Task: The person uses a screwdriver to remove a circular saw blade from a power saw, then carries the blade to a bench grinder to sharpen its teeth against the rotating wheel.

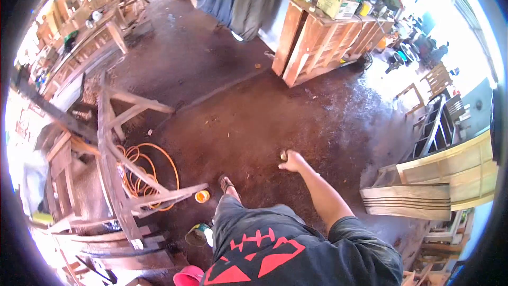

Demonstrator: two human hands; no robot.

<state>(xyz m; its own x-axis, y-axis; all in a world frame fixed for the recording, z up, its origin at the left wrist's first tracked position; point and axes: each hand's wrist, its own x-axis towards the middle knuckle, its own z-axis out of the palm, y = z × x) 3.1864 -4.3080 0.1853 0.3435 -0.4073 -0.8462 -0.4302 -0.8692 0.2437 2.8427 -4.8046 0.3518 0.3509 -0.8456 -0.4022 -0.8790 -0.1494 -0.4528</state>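
Observation:
I look down at my black shirt with red print and at my dark trousers. My right hand is stretched out ahead over the dark workshop floor, fingers closed on a small light object that I cannot identify. My left hand is not in view. My foot in a sandal steps forward on the floor.
A wooden chair frame lies at the left beside a coiled orange hose. A small orange cup and a tin stand near my feet. A wooden bench loaded with clutter is at the back; stacked boards at the right.

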